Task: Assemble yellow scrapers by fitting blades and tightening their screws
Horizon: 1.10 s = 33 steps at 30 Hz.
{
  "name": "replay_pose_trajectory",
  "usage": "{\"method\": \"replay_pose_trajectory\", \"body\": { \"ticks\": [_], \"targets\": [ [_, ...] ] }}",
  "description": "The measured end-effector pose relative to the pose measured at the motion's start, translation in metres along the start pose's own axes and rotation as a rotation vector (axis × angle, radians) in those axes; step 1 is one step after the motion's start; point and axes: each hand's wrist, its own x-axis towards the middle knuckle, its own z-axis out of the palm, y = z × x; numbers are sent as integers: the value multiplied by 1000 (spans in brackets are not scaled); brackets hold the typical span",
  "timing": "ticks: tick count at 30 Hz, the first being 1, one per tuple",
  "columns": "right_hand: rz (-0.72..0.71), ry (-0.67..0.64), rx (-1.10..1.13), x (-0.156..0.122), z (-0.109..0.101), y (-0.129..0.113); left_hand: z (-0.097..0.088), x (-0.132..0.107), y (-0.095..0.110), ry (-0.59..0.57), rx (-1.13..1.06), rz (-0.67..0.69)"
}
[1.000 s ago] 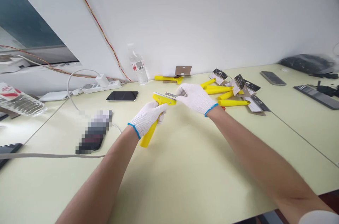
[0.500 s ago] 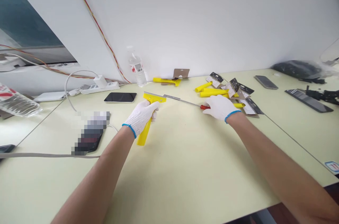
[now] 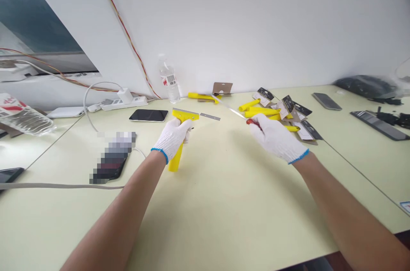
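Both my hands wear white knit gloves. My left hand (image 3: 173, 138) is closed round the handle of a yellow scraper (image 3: 181, 132), held upright above the table with its wide head on top. A thin metal blade strip (image 3: 209, 116) lies on the table just right of the scraper's head. My right hand (image 3: 276, 138) is closed on a red-handled screwdriver (image 3: 235, 111); its long shaft points up and to the left, toward the wall.
A pile of yellow scrapers and card packaging (image 3: 278, 113) lies behind my right hand. One more scraper (image 3: 201, 97) and a water bottle (image 3: 168, 80) stand by the wall. Phones (image 3: 148, 115), a power strip (image 3: 123, 102), cables and a pale green table (image 3: 224, 202) surround them.
My right hand left the scraper's head, took up the red-handled screwdriver from the table and lifted it. The blade strip now lies on the table. My left hand kept its grip.
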Motion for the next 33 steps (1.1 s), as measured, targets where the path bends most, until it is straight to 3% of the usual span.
{"method": "replay_pose_trajectory", "body": {
  "ticks": [4, 7, 16, 25, 33],
  "targets": [
    [9, -67, -39, -9, 9, -33, 3, -2, -1, 38, 61, 57],
    [25, -74, -54, -11, 13, -42, 3, -3, -1, 44, 89, 68],
    [23, -77, -10, -12, 9, -45, 2, 2, -8, 41, 90, 99],
    [-3, -96, 46, -10, 7, -50, 4, -6, 3, 68, 148, 75],
    [12, -95, 119, -10, 9, -47, 4, -3, 0, 87, 114, 70]
  ]
}}
